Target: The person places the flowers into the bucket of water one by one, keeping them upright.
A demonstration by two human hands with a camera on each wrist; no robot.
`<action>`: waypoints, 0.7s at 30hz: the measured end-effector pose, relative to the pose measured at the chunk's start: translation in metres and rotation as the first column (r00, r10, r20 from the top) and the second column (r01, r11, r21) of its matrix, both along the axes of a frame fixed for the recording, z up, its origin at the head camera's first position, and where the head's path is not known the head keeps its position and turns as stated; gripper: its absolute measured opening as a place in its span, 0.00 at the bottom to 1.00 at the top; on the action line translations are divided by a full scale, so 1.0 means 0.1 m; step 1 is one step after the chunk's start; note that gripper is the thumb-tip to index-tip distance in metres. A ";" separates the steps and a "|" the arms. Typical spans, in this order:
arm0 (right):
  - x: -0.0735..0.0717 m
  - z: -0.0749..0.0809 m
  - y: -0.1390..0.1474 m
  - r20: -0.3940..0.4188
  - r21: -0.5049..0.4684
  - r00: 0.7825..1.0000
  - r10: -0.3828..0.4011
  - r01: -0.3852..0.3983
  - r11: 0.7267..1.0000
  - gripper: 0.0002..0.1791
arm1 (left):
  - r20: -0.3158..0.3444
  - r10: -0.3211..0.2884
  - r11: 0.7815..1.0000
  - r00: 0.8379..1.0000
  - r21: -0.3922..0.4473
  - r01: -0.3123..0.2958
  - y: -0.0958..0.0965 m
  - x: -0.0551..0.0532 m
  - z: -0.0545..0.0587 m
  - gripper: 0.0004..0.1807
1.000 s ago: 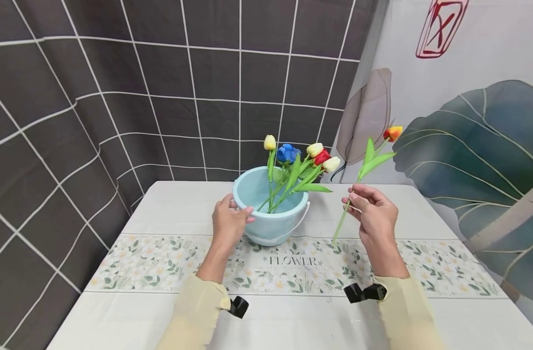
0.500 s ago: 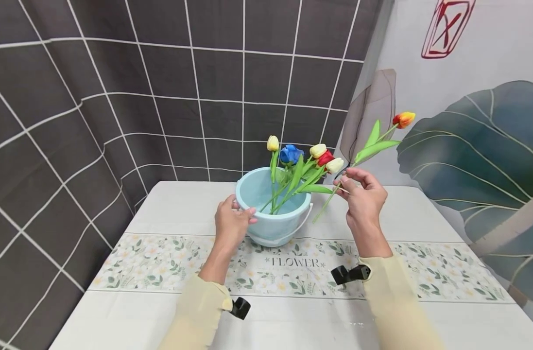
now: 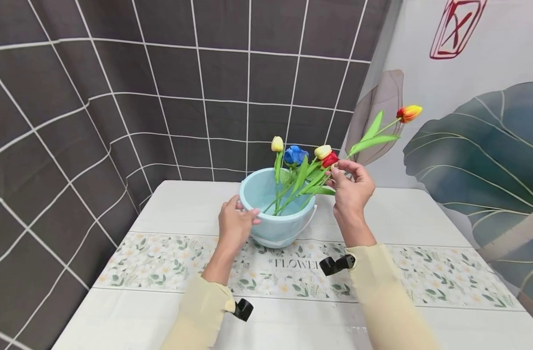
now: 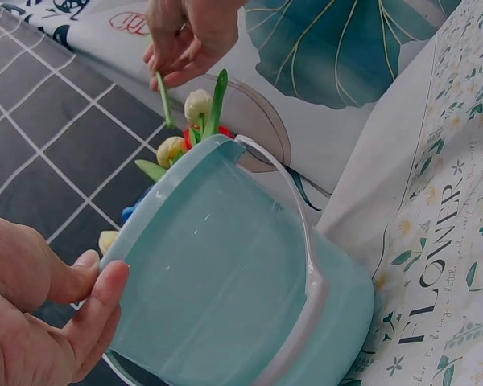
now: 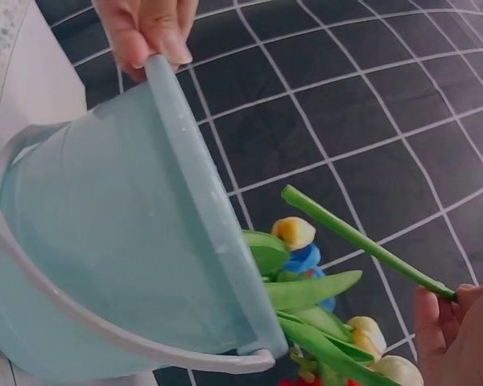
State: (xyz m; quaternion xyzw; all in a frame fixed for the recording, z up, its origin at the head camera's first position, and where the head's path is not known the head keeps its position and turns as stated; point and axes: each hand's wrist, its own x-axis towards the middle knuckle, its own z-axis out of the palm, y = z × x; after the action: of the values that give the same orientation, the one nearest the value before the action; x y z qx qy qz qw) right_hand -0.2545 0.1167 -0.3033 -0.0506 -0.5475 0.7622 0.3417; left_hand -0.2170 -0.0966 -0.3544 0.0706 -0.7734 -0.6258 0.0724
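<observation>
A light blue bucket (image 3: pixel 270 231) stands on the table, and my left hand (image 3: pixel 234 224) holds its left rim between thumb and fingers. My right hand (image 3: pixel 352 192) pinches the green stem (image 5: pixel 370 245) of an orange-red and yellow tulip (image 3: pixel 409 113), raised beside the bucket's right rim. That tulip leans up to the right. In the right wrist view its cut end hangs free, apart from the rim. Inside the bucket lean a yellow tulip (image 3: pixel 277 144), a blue flower (image 3: pixel 295 154), a red flower (image 3: pixel 330 159) and pale tulips, one partly hidden behind my right fingers.
The bucket's pale handle (image 4: pixel 306 257) hangs down its outside. A floral band printed "FLOWER" (image 3: pixel 292 264) crosses the white table (image 3: pixel 130 311). Dark gridded cloth (image 3: pixel 170 112) hangs behind and to the left, and a leaf-patterned cloth (image 3: pixel 480 146) on the right.
My right hand has moved left and up with the tulip, from the bucket's right to its rim, and the stem has tilted further. My left hand keeps its hold on the rim.
</observation>
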 end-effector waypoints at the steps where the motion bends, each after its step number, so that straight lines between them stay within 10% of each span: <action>1: -0.02 -0.01 -0.01 -0.009 0.006 1.000 -0.004 0.004 1.000 0.10 | 0.000 0.001 1.000 1.000 -0.001 -0.001 0.00 0.00 0.00 0.36; 21: -0.03 -0.24 -0.22 0.075 0.188 0.997 0.016 -0.030 0.982 0.10 | -0.015 0.001 1.000 1.000 -0.007 -0.001 0.00 0.00 -0.01 0.35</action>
State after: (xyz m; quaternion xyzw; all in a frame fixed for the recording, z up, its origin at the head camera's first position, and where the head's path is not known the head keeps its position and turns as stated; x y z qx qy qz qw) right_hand -0.2576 0.0943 -0.3269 -0.0395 -0.6299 0.7084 0.3160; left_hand -0.2171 -0.0969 -0.3557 0.0663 -0.7751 -0.6234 0.0788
